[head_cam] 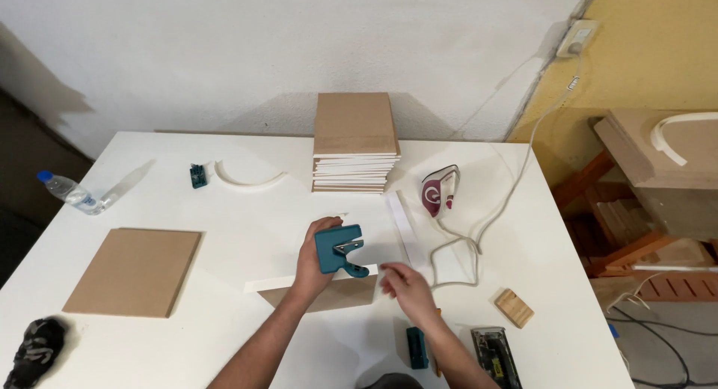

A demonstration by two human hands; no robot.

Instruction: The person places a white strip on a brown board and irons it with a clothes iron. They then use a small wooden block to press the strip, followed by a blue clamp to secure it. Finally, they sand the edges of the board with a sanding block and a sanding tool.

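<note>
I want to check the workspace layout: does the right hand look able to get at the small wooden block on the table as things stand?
Probably yes. The right hand is empty and rests by the white strip; the small wooden block lies on its right side on bare table. Only the iron's cord loops nearby, not across the path.

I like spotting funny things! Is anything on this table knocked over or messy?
Yes, a little. The plastic water bottle lies on its side near the table's left edge instead of standing. The clothes iron's white cord loops loosely across the tabletop. Nothing looks spilled or broken.
</note>
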